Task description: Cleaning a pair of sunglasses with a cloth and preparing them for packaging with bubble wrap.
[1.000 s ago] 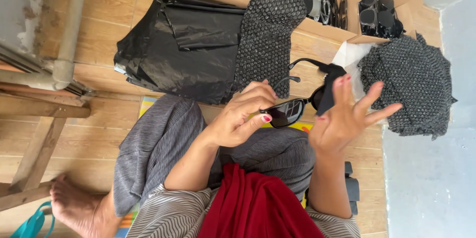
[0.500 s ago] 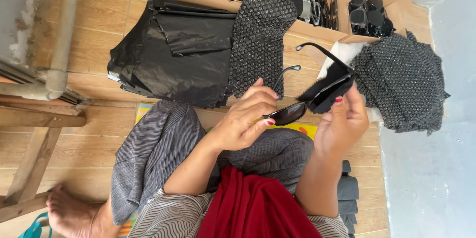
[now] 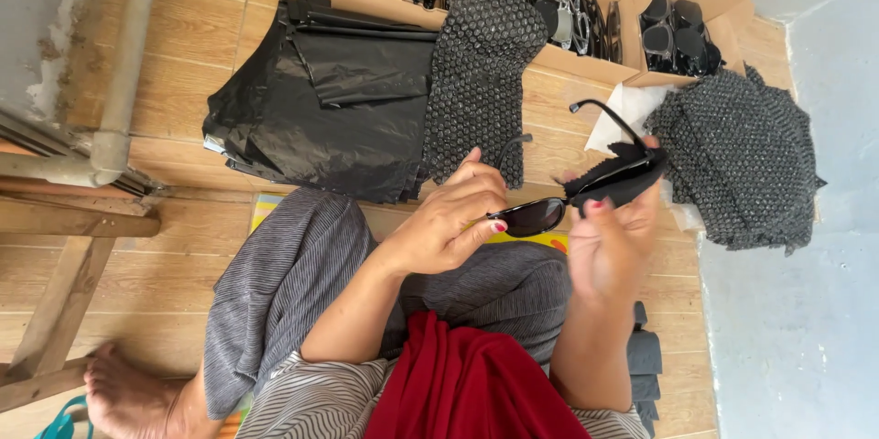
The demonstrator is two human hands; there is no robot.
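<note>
My left hand (image 3: 449,215) pinches a pair of black sunglasses (image 3: 538,216) by one dark lens, above my lap. Fingers of my right hand (image 3: 612,242) press a small black cloth (image 3: 615,178) around the other lens. Both temple arms stick up and away from me. The right hand is motion-blurred.
On the wooden floor ahead lie a pile of black plastic bags (image 3: 320,100) and two heaps of dark bubble wrap (image 3: 481,73) (image 3: 742,160). Open cardboard boxes (image 3: 595,59) with several sunglasses stand behind them. A white tissue (image 3: 623,109) lies near the right heap. A wooden frame (image 3: 64,219) is at left.
My right hand went from spread fingers to closing the black cloth over the lens, then slid it down slightly. The left hand kept its hold on the sunglasses.
</note>
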